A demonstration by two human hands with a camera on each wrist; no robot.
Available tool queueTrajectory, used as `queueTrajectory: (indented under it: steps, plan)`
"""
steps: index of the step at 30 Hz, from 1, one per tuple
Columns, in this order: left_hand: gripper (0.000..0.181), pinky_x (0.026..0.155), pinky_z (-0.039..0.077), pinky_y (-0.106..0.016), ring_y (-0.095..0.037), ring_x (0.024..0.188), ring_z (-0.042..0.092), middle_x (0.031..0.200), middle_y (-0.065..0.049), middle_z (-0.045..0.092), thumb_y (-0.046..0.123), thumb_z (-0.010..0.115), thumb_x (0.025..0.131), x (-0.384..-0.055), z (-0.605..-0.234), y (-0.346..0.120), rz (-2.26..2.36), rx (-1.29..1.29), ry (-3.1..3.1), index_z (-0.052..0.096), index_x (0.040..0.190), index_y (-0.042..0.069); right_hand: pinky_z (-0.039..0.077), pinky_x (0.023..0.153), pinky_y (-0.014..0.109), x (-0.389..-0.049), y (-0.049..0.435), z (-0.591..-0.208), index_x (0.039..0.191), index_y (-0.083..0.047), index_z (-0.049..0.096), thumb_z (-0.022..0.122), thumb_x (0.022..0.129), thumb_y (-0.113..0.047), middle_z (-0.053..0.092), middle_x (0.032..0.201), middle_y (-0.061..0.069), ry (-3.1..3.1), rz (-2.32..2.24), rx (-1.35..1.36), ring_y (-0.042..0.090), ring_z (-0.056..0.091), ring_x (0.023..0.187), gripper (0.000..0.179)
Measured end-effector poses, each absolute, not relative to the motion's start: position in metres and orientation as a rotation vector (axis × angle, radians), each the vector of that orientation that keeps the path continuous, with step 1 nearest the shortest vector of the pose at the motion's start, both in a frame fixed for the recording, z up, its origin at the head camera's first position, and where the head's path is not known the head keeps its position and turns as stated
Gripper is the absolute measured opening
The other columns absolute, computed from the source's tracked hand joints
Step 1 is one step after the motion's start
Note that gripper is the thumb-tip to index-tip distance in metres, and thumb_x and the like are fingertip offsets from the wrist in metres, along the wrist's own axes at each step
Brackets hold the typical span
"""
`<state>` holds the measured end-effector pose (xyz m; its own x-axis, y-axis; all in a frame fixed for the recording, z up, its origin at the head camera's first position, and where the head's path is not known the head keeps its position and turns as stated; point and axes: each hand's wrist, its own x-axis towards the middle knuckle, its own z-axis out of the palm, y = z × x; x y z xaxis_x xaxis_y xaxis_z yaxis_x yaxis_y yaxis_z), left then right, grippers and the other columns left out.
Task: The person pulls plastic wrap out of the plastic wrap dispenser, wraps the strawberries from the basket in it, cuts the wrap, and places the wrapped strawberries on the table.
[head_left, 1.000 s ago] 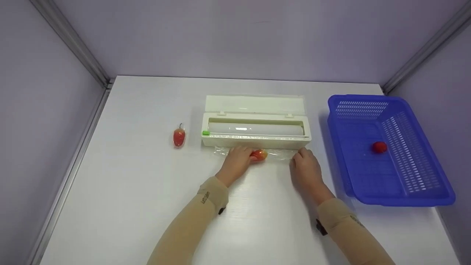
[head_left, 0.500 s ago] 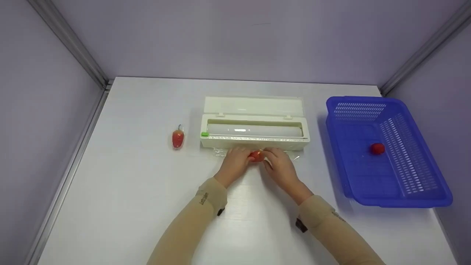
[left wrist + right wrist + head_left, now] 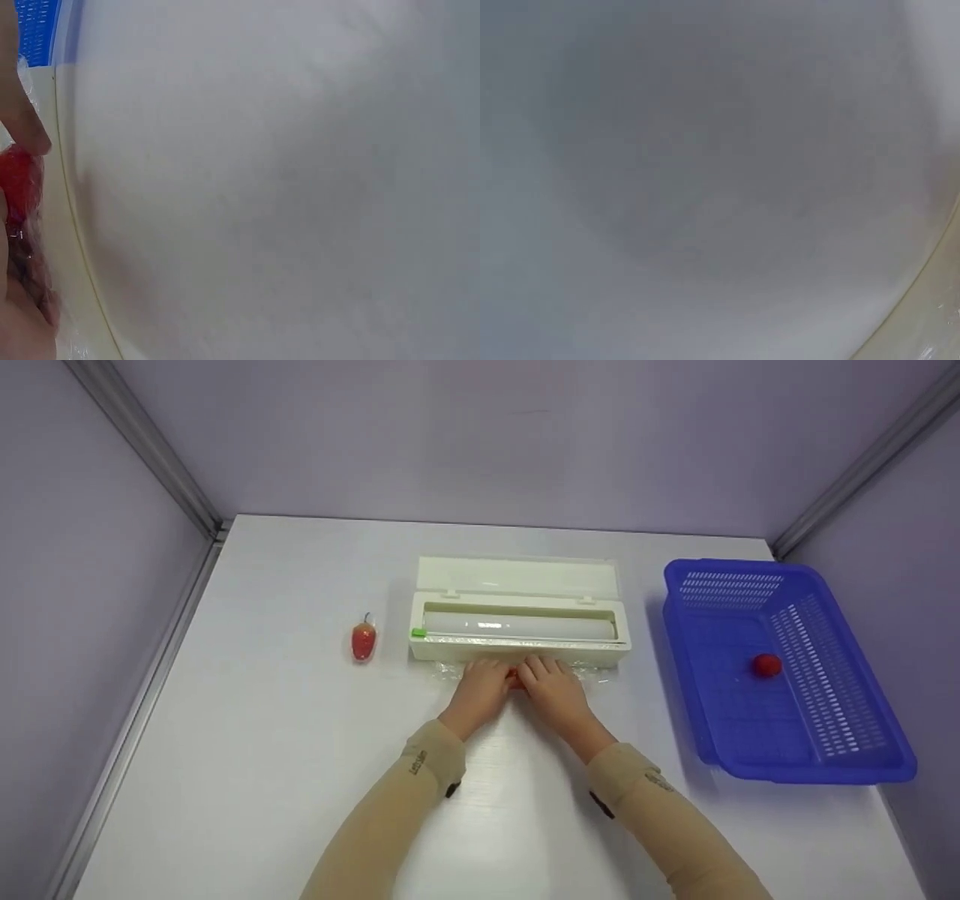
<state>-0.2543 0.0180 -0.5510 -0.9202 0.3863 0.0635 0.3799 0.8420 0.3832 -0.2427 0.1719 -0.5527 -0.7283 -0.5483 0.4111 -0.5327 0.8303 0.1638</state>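
A small red fruit [image 3: 514, 680], mostly hidden by the hands, lies in clear plastic wrap [image 3: 448, 668] at the front of a white cling film dispenser [image 3: 519, 649]. My left hand [image 3: 478, 694] grips its left side. From the other side my right hand [image 3: 556, 695] holds it, fingers bent over the wrap. In the left wrist view the film clings round the fruit [image 3: 21, 180], and a fingertip presses its upper end. The right wrist view shows mainly blurred white tabletop. The dispenser's lid stands open behind its film roll [image 3: 517, 625].
A red fruit with a stem, wrapped in film [image 3: 364, 641], lies left of the dispenser. At the right stands a blue basket [image 3: 686, 690] with one red fruit [image 3: 766, 665] inside. A green slider [image 3: 418, 632] sits at the left end of the dispenser's cutter. Walls enclose the table's back and sides.
My right hand has moved left from the film's right end to the fruit, and its fingers now cover more of it. The left hand has kept its place and its hold.
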Motion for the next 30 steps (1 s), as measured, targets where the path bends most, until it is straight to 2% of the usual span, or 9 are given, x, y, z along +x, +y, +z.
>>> queueTrajectory:
  steps: [4, 9, 13, 18, 21, 26, 30]
  plan:
    - [0.025, 0.091, 0.043, -0.037, -0.023, 0.102, 0.057, 0.106, -0.005, 0.063, 0.027, 0.053, 0.093, -0.253, -0.55, 0.009, 0.681, 0.669, 2.967, 0.063, 0.107, 0.009, 0.047, 0.07, 0.033, -0.243, 0.168, -0.554, 0.089, -0.008, 0.049, 0.06, 0.083, -0.016, 0.051, 0.086, 0.006, -2.519, -0.152, 0.811, 0.022, 0.053, 0.081, 0.015]
    - [0.023, 0.087, 0.048, -0.034, -0.021, 0.099, 0.058, 0.104, -0.004, 0.059, 0.019, 0.065, 0.085, -0.246, -0.55, -0.021, 0.78, 0.693, 3.012, 0.063, 0.106, 0.008, 0.051, 0.07, 0.036, -0.242, 0.166, -0.552, 0.091, -0.006, 0.048, 0.066, 0.08, -0.009, 0.052, 0.089, 0.008, -2.579, -0.047, 0.817, 0.025, 0.055, 0.082, 0.021]
    - [0.019, 0.085, 0.046, -0.036, -0.021, 0.095, 0.056, 0.099, -0.003, 0.059, 0.015, 0.068, 0.081, -0.239, -0.55, -0.05, 0.734, 0.622, 3.099, 0.065, 0.099, 0.009, 0.051, 0.06, 0.037, -0.241, 0.166, -0.549, 0.093, -0.005, 0.049, 0.067, 0.076, -0.005, 0.052, 0.092, 0.01, -2.631, 0.067, 0.805, 0.026, 0.054, 0.081, 0.025]
    - [0.008, 0.083, 0.044, -0.036, -0.019, 0.092, 0.057, 0.093, -0.001, 0.063, 0.016, 0.065, 0.085, -0.235, -0.549, -0.076, 0.626, 0.533, 3.173, 0.068, 0.091, 0.011, 0.05, 0.053, 0.036, -0.239, 0.169, -0.548, 0.096, -0.003, 0.049, 0.064, 0.079, -0.002, 0.049, 0.102, 0.012, -2.675, 0.154, 0.799, 0.026, 0.052, 0.073, 0.023]
    - [0.009, 0.083, 0.044, -0.036, -0.02, 0.089, 0.06, 0.091, -0.002, 0.067, 0.017, 0.06, 0.089, -0.235, -0.548, -0.082, 0.676, 0.509, 3.162, 0.066, 0.091, 0.011, 0.05, 0.053, 0.038, -0.238, 0.171, -0.549, 0.1, -0.001, 0.05, 0.061, 0.082, -0.003, 0.048, 0.106, 0.013, -2.691, 0.17, 0.787, 0.027, 0.052, 0.071, 0.021]
    - [0.013, 0.084, 0.047, -0.039, -0.025, 0.092, 0.062, 0.097, -0.008, 0.067, 0.012, 0.052, 0.093, -0.237, -0.551, -0.083, 0.881, 0.442, 3.081, 0.058, 0.105, 0.009, 0.052, 0.057, 0.039, -0.239, 0.17, -0.547, 0.107, 0.001, 0.05, 0.06, 0.083, -0.005, 0.049, 0.104, 0.013, -2.686, 0.151, 0.774, 0.029, 0.052, 0.086, 0.026]
    - [0.015, 0.089, 0.047, -0.039, -0.027, 0.099, 0.059, 0.102, -0.011, 0.063, 0.003, 0.047, 0.093, -0.239, -0.555, -0.083, 0.964, 0.489, 3.023, 0.055, 0.104, 0.005, 0.052, 0.056, 0.04, -0.241, 0.169, -0.545, 0.107, 0.002, 0.051, 0.061, 0.081, -0.004, 0.05, 0.102, 0.014, -2.681, 0.153, 0.763, 0.03, 0.052, 0.088, 0.028]
